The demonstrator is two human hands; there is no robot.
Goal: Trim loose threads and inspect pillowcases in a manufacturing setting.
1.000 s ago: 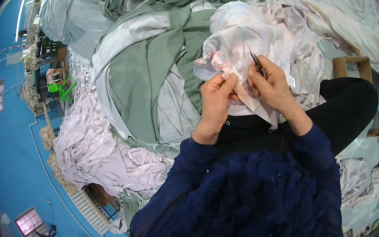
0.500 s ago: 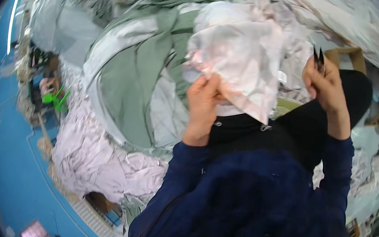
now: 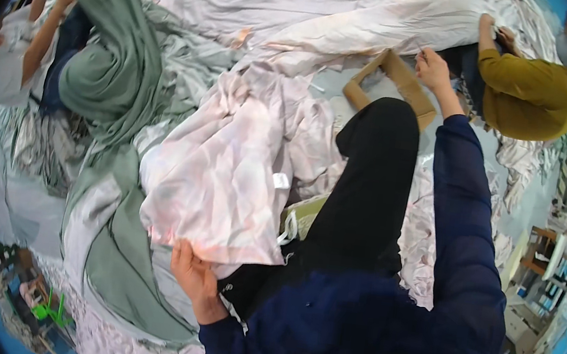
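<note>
My left hand: fingers pinching hem of pale pink fabric. My right hand: outstretched past cardboard box, fingers' grip unclear. Step judged: spreading fabric; next needs firm pull.

It was a garment or textile workshop: heaps of pale pink-white fabric and sage-green cloth covered everything, and other seated workers handled sheets nearby.

Single head fisheye cam, looks down close over fabric pile.
</note>
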